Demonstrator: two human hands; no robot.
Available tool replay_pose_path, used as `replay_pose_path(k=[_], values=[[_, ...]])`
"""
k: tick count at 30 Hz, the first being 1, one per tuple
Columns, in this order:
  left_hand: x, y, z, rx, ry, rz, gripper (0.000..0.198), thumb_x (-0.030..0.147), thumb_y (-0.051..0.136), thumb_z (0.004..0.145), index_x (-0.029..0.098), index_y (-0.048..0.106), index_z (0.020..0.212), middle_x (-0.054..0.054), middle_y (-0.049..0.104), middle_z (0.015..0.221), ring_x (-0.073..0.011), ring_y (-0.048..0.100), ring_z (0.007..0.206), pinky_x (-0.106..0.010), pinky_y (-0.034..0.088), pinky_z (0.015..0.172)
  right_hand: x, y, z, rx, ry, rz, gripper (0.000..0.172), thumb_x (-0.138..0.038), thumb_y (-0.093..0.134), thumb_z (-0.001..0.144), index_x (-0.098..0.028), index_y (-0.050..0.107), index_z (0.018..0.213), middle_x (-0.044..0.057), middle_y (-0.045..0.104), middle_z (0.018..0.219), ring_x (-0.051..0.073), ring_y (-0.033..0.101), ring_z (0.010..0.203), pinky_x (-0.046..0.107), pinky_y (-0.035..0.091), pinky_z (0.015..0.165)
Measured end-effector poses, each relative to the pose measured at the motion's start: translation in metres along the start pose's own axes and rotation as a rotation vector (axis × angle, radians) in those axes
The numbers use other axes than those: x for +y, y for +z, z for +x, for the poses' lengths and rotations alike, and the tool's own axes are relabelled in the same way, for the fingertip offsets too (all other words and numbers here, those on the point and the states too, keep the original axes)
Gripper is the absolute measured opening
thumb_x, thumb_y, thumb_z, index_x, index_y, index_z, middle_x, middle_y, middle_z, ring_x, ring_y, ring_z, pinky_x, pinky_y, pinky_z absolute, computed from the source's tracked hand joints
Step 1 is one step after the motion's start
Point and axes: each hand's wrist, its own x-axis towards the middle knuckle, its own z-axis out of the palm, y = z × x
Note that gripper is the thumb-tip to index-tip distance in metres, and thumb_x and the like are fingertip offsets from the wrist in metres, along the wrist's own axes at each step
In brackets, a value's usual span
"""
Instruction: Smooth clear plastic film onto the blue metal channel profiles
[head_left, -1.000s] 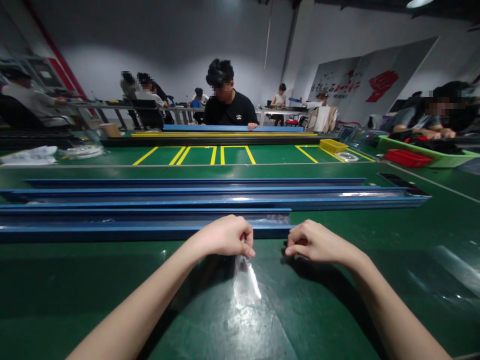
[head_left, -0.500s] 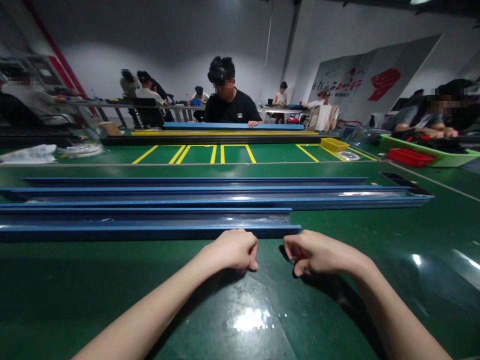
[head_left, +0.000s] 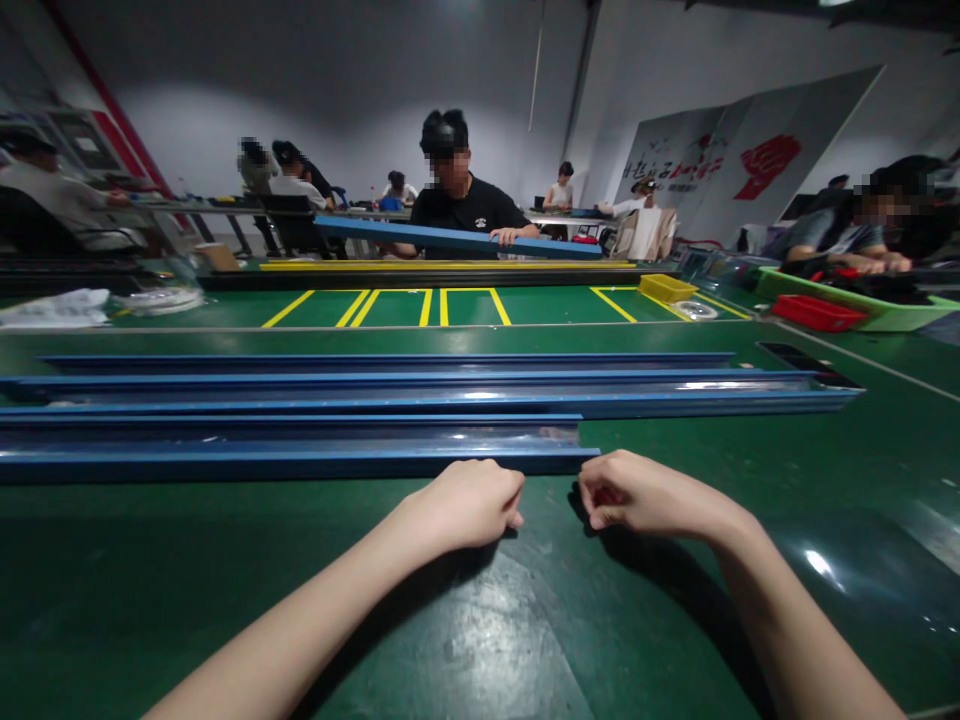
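My left hand (head_left: 480, 503) is closed, fingers curled down, just in front of the nearest blue channel-shaped strip (head_left: 300, 466). My right hand (head_left: 630, 492) is also closed, with fingertips and thumb drawn together beside that strip's right end. A gap of green tabletop (head_left: 551, 520) separates the two hands. Whatever is pinched in the fingers, if anything, is too small or too hidden to name. Behind the nearest strip lie two more blue channels, a longer one (head_left: 645, 404) and a farther one (head_left: 390, 362), all roughly parallel.
Across the table a co-worker (head_left: 469, 215) holds a tilted blue strip (head_left: 450, 238). A dark flat object (head_left: 810, 366) lies by the channels' right ends. Farther right are a yellow tray (head_left: 666, 289), a red tray (head_left: 817, 312) and a green bin (head_left: 892, 318). White bags (head_left: 56, 308) lie left.
Both hands have shifted slightly right and remain closed. The co-worker's blue strip has been lifted and tilted, its left end higher. The glare on the near tabletop has grown dimmer.
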Motion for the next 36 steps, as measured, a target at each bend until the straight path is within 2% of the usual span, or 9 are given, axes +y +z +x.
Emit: replay_pose_path(k=[6, 9, 13, 16, 21, 24, 29, 34, 36], values=[[-0.007, 0.003, 0.006, -0.003, 0.016, -0.094, 0.012, 0.027, 0.049, 0.076, 0.018, 0.054, 0.069, -0.002, 0.065, 0.076, -0.0162, 0.058, 0.072, -0.022, 0.035, 0.054, -0.005, -0.004, -0.004, 0.031, -0.032, 0.042, 0.009, -0.024, 0.052, 0.069, -0.016, 0.054, 0.066, 0.003, 0.059, 0.072, 0.011, 0.051, 0.063, 0.020, 0.037, 0.056], [-0.008, -0.001, 0.004, -0.026, 0.020, -0.128, 0.010, 0.025, 0.048, 0.075, 0.019, 0.053, 0.069, 0.000, 0.064, 0.072, -0.0141, 0.057, 0.067, -0.021, 0.033, 0.050, -0.008, -0.006, -0.008, 0.013, -0.041, 0.086, 0.009, -0.024, 0.049, 0.071, -0.016, 0.051, 0.065, 0.002, 0.057, 0.067, 0.010, 0.049, 0.060, 0.020, 0.037, 0.054], [-0.007, -0.003, 0.004, -0.126, 0.010, -0.195, 0.010, 0.027, 0.044, 0.077, 0.020, 0.050, 0.073, 0.002, 0.061, 0.057, -0.0120, 0.055, 0.055, -0.020, 0.034, 0.049, -0.009, -0.005, -0.009, -0.118, -0.027, 0.242, 0.012, -0.028, 0.047, 0.073, -0.017, 0.045, 0.070, -0.001, 0.054, 0.059, 0.009, 0.049, 0.054, 0.019, 0.036, 0.048], [-0.007, -0.001, 0.006, -0.220, 0.000, -0.255, 0.010, 0.027, 0.043, 0.078, 0.019, 0.048, 0.074, 0.003, 0.058, 0.049, -0.0125, 0.058, 0.056, -0.019, 0.036, 0.049, -0.008, -0.002, -0.006, -0.183, -0.010, 0.231, 0.021, -0.036, 0.053, 0.070, -0.017, 0.046, 0.072, -0.002, 0.054, 0.057, 0.009, 0.049, 0.052, 0.018, 0.035, 0.045], [-0.007, 0.001, 0.008, -0.308, -0.034, -0.381, 0.009, 0.027, 0.041, 0.079, 0.019, 0.045, 0.075, 0.003, 0.060, 0.052, -0.0115, 0.058, 0.054, -0.018, 0.038, 0.048, -0.001, -0.004, -0.006, -0.260, 0.072, 0.174, 0.034, -0.049, 0.055, 0.066, -0.015, 0.052, 0.067, 0.001, 0.058, 0.058, 0.010, 0.052, 0.052, 0.019, 0.037, 0.047], [-0.009, 0.001, 0.009, -0.306, -0.037, -0.388, 0.010, 0.027, 0.042, 0.078, 0.019, 0.045, 0.073, 0.002, 0.062, 0.054, -0.0109, 0.058, 0.056, -0.017, 0.038, 0.049, 0.010, -0.008, -0.012, -0.304, 0.163, 0.152, 0.041, -0.055, 0.055, 0.063, -0.014, 0.055, 0.062, 0.003, 0.061, 0.058, 0.011, 0.054, 0.051, 0.020, 0.039, 0.049], [-0.009, -0.004, 0.008, -0.279, -0.010, -0.388, 0.009, 0.024, 0.041, 0.078, 0.019, 0.047, 0.075, 0.003, 0.059, 0.050, -0.0106, 0.057, 0.055, -0.018, 0.038, 0.052, 0.030, -0.010, -0.018, -0.257, 0.378, 0.149, 0.046, -0.060, 0.053, 0.061, -0.015, 0.057, 0.061, 0.004, 0.061, 0.056, 0.013, 0.055, 0.049, 0.023, 0.041, 0.047], [-0.011, -0.026, -0.003, -0.334, -0.061, -0.516, 0.016, 0.033, 0.042, 0.079, 0.018, 0.048, 0.081, 0.005, 0.055, 0.051, -0.0098, 0.051, 0.043, -0.019, 0.037, 0.046, 0.038, -0.009, -0.016, -0.158, 0.440, 0.147, 0.039, -0.054, 0.055, 0.061, -0.015, 0.056, 0.058, 0.005, 0.062, 0.058, 0.014, 0.057, 0.050, 0.023, 0.042, 0.048], [-0.015, -0.036, -0.009, -0.318, -0.047, -0.545, 0.019, 0.036, 0.047, 0.075, 0.018, 0.049, 0.080, 0.005, 0.054, 0.055, -0.0089, 0.050, 0.043, -0.019, 0.036, 0.045, 0.039, -0.009, -0.014, -0.092, 0.473, 0.097, 0.035, -0.051, 0.054, 0.063, -0.016, 0.056, 0.055, 0.006, 0.063, 0.058, 0.014, 0.057, 0.051, 0.023, 0.041, 0.048]])
